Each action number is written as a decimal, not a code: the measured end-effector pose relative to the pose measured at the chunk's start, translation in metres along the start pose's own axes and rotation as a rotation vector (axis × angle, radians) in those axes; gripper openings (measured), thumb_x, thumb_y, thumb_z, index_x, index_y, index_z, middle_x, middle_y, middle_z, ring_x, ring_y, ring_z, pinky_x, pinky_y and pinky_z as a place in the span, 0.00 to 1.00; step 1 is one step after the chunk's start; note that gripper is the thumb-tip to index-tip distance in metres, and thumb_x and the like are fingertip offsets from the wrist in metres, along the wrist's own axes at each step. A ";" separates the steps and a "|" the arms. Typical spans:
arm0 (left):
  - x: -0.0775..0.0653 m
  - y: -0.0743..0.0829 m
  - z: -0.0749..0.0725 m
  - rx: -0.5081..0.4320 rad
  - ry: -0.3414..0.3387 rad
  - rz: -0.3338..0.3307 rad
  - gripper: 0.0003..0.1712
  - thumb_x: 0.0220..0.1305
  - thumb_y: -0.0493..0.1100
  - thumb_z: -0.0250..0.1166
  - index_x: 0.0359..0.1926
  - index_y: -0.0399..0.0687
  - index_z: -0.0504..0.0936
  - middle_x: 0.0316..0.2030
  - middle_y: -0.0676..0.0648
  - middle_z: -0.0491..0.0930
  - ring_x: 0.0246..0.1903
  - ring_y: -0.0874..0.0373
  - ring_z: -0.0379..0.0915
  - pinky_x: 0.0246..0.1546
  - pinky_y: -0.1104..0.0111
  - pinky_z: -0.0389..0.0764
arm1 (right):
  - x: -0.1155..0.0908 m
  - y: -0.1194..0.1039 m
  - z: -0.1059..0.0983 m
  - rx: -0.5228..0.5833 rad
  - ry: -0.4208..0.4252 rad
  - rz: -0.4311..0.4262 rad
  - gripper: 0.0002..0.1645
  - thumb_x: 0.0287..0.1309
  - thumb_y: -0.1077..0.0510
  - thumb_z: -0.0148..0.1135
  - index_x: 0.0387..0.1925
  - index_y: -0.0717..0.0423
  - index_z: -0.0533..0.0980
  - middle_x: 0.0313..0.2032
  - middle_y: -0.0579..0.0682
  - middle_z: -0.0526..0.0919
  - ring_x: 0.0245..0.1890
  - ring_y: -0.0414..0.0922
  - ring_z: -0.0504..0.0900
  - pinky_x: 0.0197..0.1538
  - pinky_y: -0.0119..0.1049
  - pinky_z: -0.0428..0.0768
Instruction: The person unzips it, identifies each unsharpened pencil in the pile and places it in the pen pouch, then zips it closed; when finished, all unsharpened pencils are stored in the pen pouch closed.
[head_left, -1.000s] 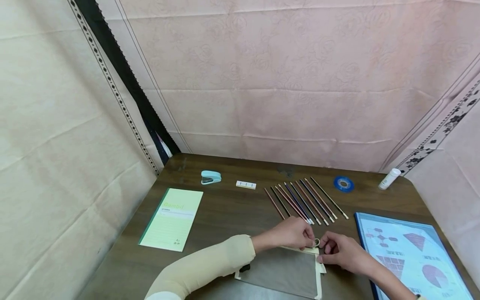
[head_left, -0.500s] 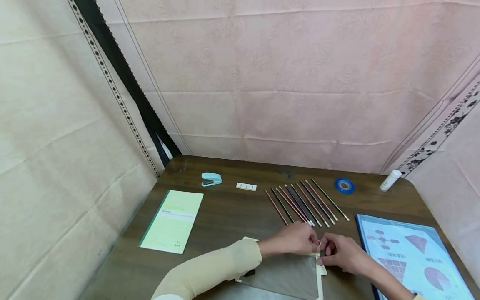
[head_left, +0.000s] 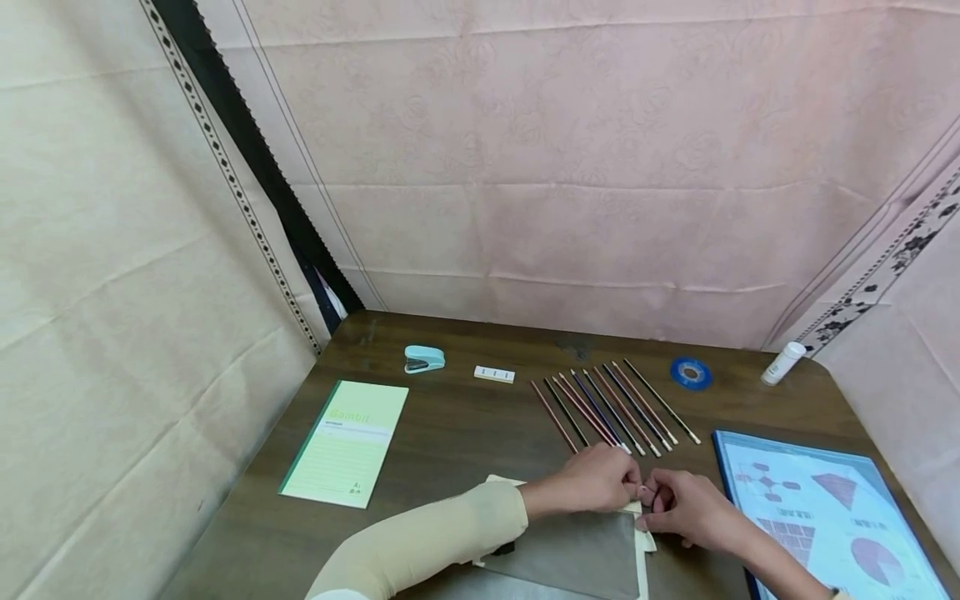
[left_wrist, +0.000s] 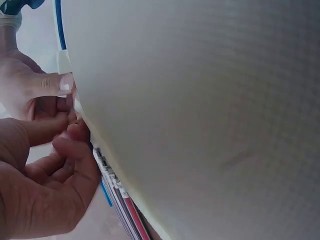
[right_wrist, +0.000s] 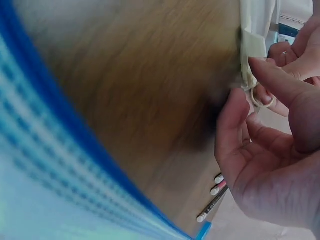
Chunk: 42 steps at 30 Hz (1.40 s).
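Note:
A grey see-through zip pouch (head_left: 577, 554) with cream trim lies at the table's near side, partly under the left forearm. My left hand (head_left: 600, 477) is at its top right corner, pinching the small ring-shaped zip pull (right_wrist: 263, 101). My right hand (head_left: 690, 507) comes from the other side and pinches the cream end of the pouch's edge. The fingertips of both hands nearly meet around the ring. In the left wrist view the pouch fills most of the picture, and the left hand's fingers (left_wrist: 75, 150) are curled close to the right hand's thumb.
A row of several pencils (head_left: 611, 408) lies just beyond the hands. A green notebook (head_left: 345, 442) is at left, a blue folder (head_left: 825, 508) at right. Farther back are a stapler (head_left: 424, 358), a white block (head_left: 494, 374), blue tape (head_left: 691, 373) and a white tube (head_left: 783, 362).
My left hand has shifted slightly right, toward the right hand, with the zip pull between its fingers. The right hand stays at the pouch corner.

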<state>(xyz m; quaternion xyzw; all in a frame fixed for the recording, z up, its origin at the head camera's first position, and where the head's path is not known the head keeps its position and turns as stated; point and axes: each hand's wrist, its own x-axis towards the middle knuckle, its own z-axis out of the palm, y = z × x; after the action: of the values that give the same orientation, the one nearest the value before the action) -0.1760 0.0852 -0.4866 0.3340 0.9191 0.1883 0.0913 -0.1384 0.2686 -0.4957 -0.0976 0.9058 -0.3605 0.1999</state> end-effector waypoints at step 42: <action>-0.047 -0.014 -0.056 -0.348 0.197 -0.140 0.09 0.60 0.52 0.66 0.23 0.64 0.83 0.17 0.67 0.76 0.17 0.72 0.67 0.19 0.77 0.67 | -0.016 -0.030 0.011 0.311 0.293 -0.112 0.14 0.52 0.47 0.70 0.33 0.48 0.75 0.19 0.52 0.80 0.16 0.47 0.78 0.18 0.34 0.75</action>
<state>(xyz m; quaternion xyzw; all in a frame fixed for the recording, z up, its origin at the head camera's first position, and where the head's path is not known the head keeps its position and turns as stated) -0.1648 0.0292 -0.4391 0.2283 0.8981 0.3692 0.0704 -0.1182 0.2456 -0.4778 -0.0621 0.8518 -0.5168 0.0586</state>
